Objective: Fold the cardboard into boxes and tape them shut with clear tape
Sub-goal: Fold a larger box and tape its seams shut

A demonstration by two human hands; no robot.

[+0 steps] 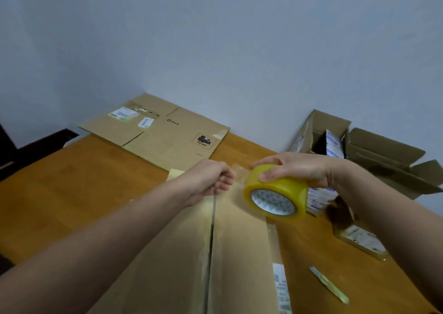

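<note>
A folded cardboard box [239,253] stands right in front of me, its two top flaps meeting at a dark centre seam. My right hand [297,167] grips a yellowish roll of clear tape [278,193] above the far end of the box. My left hand [213,177] pinches the loose end of the tape strip [239,172], which stretches a short way between both hands over the seam's far end.
A flattened cardboard sheet [163,131] lies at the back of the wooden table [72,193]. An open box with packets [335,143] sits at the right by the wall. A flat labelled parcel [362,239] and a used tape scrap [330,285] lie on the right.
</note>
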